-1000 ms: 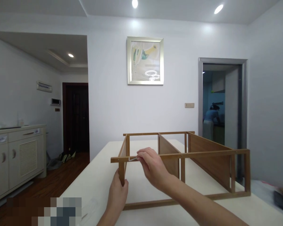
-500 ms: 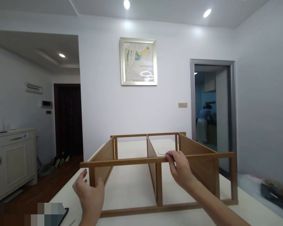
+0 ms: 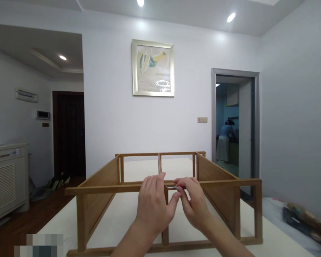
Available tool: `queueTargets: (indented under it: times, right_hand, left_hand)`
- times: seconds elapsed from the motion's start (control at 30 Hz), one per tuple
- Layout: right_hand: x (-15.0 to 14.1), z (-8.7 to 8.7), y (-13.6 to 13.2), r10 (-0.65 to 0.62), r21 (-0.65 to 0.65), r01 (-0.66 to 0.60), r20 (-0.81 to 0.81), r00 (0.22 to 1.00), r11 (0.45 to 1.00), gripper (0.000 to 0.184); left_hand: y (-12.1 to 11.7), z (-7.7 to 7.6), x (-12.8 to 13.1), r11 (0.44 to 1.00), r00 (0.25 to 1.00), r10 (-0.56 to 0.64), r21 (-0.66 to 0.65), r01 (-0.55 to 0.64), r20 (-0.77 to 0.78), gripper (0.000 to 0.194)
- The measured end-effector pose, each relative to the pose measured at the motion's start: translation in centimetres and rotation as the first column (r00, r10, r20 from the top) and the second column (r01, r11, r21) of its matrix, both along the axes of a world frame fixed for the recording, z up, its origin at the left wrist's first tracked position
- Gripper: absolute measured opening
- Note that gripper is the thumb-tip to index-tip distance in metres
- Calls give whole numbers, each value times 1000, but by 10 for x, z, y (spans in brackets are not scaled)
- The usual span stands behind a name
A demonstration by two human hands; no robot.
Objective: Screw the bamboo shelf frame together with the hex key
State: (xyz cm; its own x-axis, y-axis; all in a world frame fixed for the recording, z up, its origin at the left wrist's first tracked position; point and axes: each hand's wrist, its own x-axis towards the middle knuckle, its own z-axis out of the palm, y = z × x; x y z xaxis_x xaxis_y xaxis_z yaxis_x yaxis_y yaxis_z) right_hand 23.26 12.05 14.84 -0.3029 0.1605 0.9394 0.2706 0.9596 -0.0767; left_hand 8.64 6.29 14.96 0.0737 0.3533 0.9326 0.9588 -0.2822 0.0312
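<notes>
A brown wooden shelf frame (image 3: 222,182) lies on its side in front of me, with solid end panels and a middle divider. My right hand (image 3: 196,201) pinches a thin metal hex key (image 3: 172,187) at the front top rail, just right of the divider's joint. The key's far tip is too small to make out against the wood. Left of that joint, my left hand (image 3: 153,200) lies over the same rail, fingers together and curled across it. Its thumb reaches right, to the right hand's fingertips.
The frame rests on a pale, bed-like surface (image 3: 53,221). Dark items (image 3: 307,223) lie at the right edge. A white cabinet (image 3: 8,178) stands left. Through the doorway (image 3: 214,117), a person (image 3: 224,139) bends over a counter. A framed picture (image 3: 153,67) hangs ahead.
My left hand has moved right from the frame's left corner onto the rail by the divider. My right hand has shifted slightly left and down with the hex key. The view has turned slightly right.
</notes>
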Motion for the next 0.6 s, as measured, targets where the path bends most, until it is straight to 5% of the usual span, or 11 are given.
queueTargets:
  times: [0.17, 0.33, 0.6]
  right_hand:
    - [2, 2, 0, 32, -21, -31, 28, 999, 999, 13]
    - [1, 2, 9, 58, 15, -59, 40, 997, 998, 14]
    - [-2, 13, 23, 116, 88, -130, 142, 983, 988, 20]
  left_hand:
    - [6, -5, -15, 995, 995, 94, -40, -96, -40, 39]
    - [14, -13, -25, 999, 998, -26, 17, 27, -52, 17]
    - [25, -20, -26, 991, 990, -134, 32, 133, 33, 25]
